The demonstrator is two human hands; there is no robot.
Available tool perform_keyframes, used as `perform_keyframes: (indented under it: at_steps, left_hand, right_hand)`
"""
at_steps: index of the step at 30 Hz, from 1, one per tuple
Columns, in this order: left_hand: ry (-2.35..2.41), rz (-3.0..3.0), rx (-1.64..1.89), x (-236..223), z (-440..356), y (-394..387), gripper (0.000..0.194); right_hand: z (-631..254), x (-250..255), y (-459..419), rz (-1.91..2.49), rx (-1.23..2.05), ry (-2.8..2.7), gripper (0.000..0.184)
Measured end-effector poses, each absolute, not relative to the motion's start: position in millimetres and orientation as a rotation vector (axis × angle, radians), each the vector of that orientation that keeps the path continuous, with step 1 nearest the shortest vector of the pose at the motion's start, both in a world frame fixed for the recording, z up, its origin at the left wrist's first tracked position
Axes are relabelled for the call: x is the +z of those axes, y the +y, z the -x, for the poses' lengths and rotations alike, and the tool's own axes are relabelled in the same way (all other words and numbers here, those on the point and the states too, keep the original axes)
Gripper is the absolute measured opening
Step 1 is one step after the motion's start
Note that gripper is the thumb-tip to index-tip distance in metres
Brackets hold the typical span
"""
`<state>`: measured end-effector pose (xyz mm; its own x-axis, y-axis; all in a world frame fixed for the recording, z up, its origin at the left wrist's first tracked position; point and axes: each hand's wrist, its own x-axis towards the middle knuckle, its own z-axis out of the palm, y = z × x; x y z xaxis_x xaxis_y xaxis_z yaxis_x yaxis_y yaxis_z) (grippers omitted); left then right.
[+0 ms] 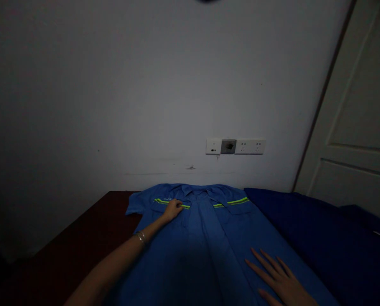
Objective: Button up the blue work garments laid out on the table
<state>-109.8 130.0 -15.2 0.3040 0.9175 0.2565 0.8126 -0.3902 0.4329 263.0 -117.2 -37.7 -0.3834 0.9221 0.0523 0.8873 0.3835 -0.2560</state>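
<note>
A blue work shirt (205, 238) with yellow-green reflective stripes lies flat, front up, on a dark red-brown table (91, 238), its collar toward the wall. My left hand (172, 209) reaches far forward onto the shirt's chest by the left stripe, its fingers curled down on the fabric. A thin bracelet (141, 238) circles that wrist. My right hand (279, 278) rests flat on the shirt's lower right part, with the fingers spread and stretched out.
A darker blue cloth (320, 238) lies to the right of the shirt. Behind the table stands a pale wall with a row of sockets (236, 146). A white door (355, 127) is at the right. The room is dim.
</note>
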Motion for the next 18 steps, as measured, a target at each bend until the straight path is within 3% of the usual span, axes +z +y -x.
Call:
perform_keyframes:
  at_steps: [7,18]
  left_hand:
    - [1.600,-2.414,0.802,-26.3,101.8,138.2,0.029]
    - [1.500,-2.571,0.670,-19.7,96.1,134.7,0.029]
  right_hand:
    - [-259.7,-30.6,-119.7,1.642,0.221,-2.444,0.052]
    - [-206.7,51.5,-40.4,1.692,0.039,-2.273,0.034]
